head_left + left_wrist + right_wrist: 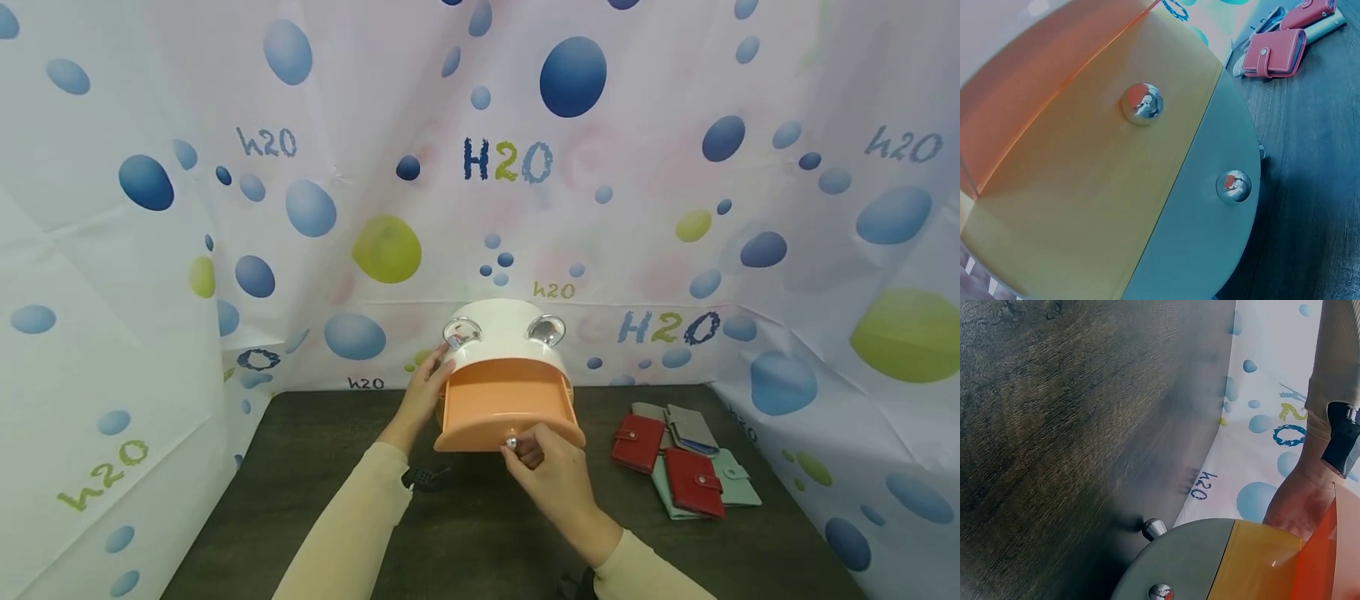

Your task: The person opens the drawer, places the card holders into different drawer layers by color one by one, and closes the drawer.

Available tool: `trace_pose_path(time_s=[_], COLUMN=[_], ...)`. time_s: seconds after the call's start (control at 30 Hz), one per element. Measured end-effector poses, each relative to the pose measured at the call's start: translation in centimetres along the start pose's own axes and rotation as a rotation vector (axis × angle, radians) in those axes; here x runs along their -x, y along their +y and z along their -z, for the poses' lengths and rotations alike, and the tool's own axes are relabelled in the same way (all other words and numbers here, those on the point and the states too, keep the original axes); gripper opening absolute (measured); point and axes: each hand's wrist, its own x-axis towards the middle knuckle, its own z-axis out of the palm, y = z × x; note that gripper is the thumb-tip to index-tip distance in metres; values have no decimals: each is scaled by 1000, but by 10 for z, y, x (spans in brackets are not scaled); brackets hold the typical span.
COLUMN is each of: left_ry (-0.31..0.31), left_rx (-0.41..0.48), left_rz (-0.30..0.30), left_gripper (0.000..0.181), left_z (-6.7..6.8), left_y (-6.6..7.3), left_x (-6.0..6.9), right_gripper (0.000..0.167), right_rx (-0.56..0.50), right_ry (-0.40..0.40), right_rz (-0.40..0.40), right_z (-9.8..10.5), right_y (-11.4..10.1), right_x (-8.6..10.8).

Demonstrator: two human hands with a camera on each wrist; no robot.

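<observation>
A rounded white box [501,333] with two silver rings on top has its orange drawer [510,396] pulled out. The left hand [422,398] rests against the box's left side, its fingers fairly straight. At the drawer's front edge, the right hand [551,475] pinches a small silver knob [512,442] between thumb and fingers. Seen from the left wrist, a yellow front [1091,169] and a green front [1191,219] each bear a silver knob. In the right wrist view, the left hand [1300,500] is partly hidden behind the box; the right hand is out of sight there.
Several wallets lie at the right of the dark table [480,533], among them a red one [693,482] and a grey one [692,429]. A dark strap [427,478] shows near the left wrist. A patterned sheet [645,50] hangs behind and at both sides.
</observation>
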Motion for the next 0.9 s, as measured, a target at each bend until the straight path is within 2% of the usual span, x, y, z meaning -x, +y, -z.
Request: trace_pose_path(time_s=[0.03, 0.3, 0.5, 0.6, 0.8, 0.83, 0.9], left_ry=[7, 16, 11, 0, -40, -39, -38], left_rx=[1, 0, 25, 46, 25, 16, 31], left_rz=[-4, -74, -9, 28, 42, 37, 40], left_gripper=[61, 70, 61, 59, 58, 58, 58], left_z=[-1, -1, -2, -1, 1, 1, 2], left_y=[-5, -6, -3, 3, 29, 32, 27], left_x=[-3, 0, -2, -1, 10, 11, 9], right_gripper=[30, 26, 26, 25, 21, 21, 20], right_rx=[1, -3, 4, 5, 0, 3, 5], right_ry=[-4, -14, -17, -20, -6, -3, 3], right_rz=[-3, 3, 3, -3, -15, -17, -21], right_z=[0, 2, 4, 6, 10, 11, 12], right_y=[0, 0, -2, -3, -4, -4, -5], right_x=[0, 0, -1, -3, -6, -7, -8])
